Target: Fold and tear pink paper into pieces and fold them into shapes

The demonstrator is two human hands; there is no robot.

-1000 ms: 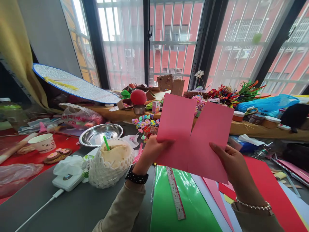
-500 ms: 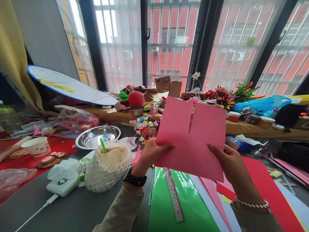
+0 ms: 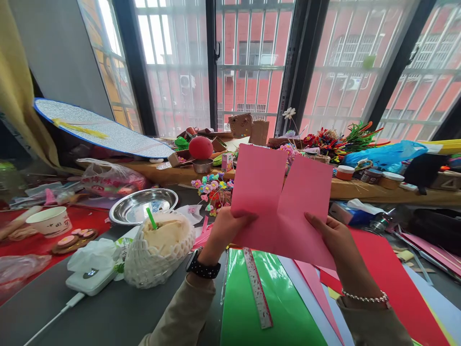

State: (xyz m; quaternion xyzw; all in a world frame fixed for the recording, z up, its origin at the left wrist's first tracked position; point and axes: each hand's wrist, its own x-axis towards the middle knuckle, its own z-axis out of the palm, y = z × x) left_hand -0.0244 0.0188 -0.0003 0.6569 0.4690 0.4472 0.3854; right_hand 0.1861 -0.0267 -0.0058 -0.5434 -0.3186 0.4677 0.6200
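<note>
A sheet of pink paper (image 3: 259, 187) is held up in front of me, split from its top edge down to about the middle. My left hand (image 3: 226, 228) pinches its lower left side, thumb in front. At the lower right side, my right hand (image 3: 333, 235) grips it the same way, with the fingers behind the sheet. The paper bends slightly along a line below the slit. Beneath it on the table lie a glossy green sheet (image 3: 288, 307), a patterned ruler (image 3: 257, 288) and a red sheet (image 3: 392, 288).
A coconut (image 3: 160, 245) in white foam netting with a green straw stands left of my left arm. Behind it is a steel plate (image 3: 118, 218). A paper cup (image 3: 50, 222) stands on red paper near another person's arm (image 3: 18, 226). Craft supplies crowd the wooden ledge (image 3: 230, 179).
The pink sheet has moved slightly left, and its slit has opened wider at the top. My right hand has shifted a little left and inward.
</note>
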